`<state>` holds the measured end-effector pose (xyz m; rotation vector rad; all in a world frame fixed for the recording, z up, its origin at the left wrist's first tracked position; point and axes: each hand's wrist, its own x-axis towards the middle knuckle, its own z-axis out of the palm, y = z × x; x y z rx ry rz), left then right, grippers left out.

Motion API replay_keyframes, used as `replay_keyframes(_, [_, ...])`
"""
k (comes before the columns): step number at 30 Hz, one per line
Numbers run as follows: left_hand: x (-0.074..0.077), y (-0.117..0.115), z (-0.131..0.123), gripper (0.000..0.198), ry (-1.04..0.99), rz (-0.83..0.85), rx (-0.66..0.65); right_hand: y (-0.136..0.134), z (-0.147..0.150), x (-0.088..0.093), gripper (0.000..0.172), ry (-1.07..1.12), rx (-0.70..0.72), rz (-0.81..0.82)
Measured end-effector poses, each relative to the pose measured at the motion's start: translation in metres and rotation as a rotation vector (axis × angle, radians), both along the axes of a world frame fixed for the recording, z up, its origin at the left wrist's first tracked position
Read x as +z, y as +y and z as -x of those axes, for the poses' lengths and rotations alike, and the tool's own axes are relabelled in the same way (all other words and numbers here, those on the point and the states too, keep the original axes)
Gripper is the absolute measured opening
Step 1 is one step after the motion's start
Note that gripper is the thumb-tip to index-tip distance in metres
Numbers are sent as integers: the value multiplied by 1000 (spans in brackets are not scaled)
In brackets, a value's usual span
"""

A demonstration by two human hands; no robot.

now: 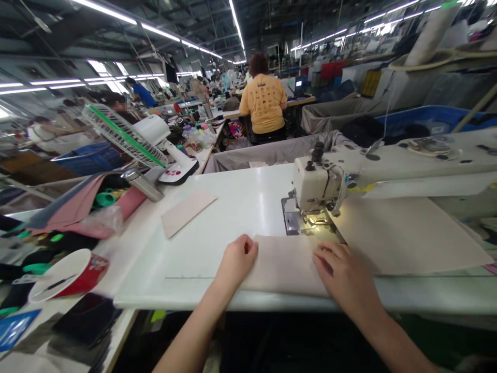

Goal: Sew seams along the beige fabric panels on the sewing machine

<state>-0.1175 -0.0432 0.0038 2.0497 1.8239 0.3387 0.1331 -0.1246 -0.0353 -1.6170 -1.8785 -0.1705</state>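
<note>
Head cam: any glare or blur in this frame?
Head view: glossy white sewing table shows glare at its middle; long white ceiling light strips blow out; black fabric pile at lower left looks blurred; wide-angle lens bows the edges.

Left hand (236,260) palm-down; right hand (340,271) likewise

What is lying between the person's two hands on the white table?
In the head view, a pale beige fabric panel lies between the left hand and the right hand; the right hand rests on it, the left hand touches its edge.
</note>
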Motion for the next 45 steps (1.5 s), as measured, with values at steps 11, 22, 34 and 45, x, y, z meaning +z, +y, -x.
replay_keyframes(11, [-2,0,0,34,297,-365,-497,1,-3,-18,28,64,175,-65])
replay_keyframes(22, [-16,-5,-62,42,11,-357,-830,6,-11,-8,26,150,247,81])
replay_keyframes(34, [-23,35,-70,48,39,-350,-891,45,-12,-10,31,227,256,81])
replay_keyframes(45, [-23,38,-71,48,20,-371,-905,45,-11,-9,32,211,248,75])
